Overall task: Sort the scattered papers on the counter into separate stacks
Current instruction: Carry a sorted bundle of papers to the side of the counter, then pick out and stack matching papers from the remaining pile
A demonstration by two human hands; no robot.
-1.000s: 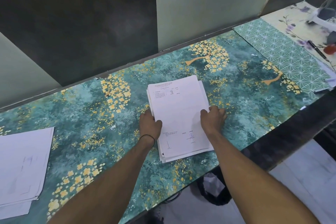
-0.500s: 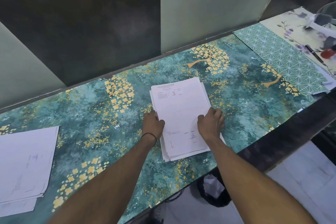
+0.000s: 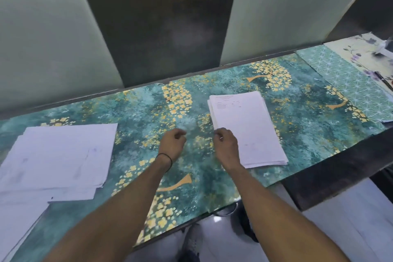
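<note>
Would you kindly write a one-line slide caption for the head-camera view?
Left hand and right hand hover empty over the counter, between a loose paper pile and a neat stack.

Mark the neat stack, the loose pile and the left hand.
neat stack (image 3: 248, 125): head view, bare middle of the top sheet.
loose pile (image 3: 63, 155): head view, middle of the top sheet.
left hand (image 3: 172, 144): head view, back of the hand.

Worktop (image 3: 202, 176): long, with a teal cover printed in gold blossom. 
1 o'clock of centre: squared stack of printed sheets (image 3: 248, 132), lying flat. 
9 o'clock: loose pile of white sheets (image 3: 61, 159), fanned and uneven. 
Far 2 o'clock: green geometric mat (image 3: 348, 83), then cream floral mat (image 3: 350, 51).
</note>
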